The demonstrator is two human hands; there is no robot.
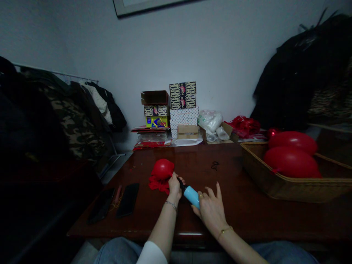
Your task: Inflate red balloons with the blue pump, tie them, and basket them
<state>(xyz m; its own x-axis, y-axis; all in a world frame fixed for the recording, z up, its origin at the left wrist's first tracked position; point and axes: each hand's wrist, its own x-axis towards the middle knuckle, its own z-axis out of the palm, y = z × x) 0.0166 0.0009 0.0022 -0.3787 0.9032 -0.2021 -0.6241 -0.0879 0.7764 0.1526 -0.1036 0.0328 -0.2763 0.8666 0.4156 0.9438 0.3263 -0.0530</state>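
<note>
A small, partly inflated red balloon (163, 168) sits on the nozzle of a light blue hand pump (191, 196) above the dark wooden table (236, 216). My left hand (174, 186) is closed around the balloon's neck at the pump's black tip. My right hand (210, 209) grips the pump's rear end, with some fingers stretched out. A heap of flat red balloons (158, 184) lies on the table under the inflated one.
A wicker basket (277, 187) at the right holds two inflated red balloons (291, 161). Two dark phones (128, 200) and a pink pen (117, 194) lie at the left. Stacked boxes (183, 110) and bags stand at the wall. Clothes hang left and right.
</note>
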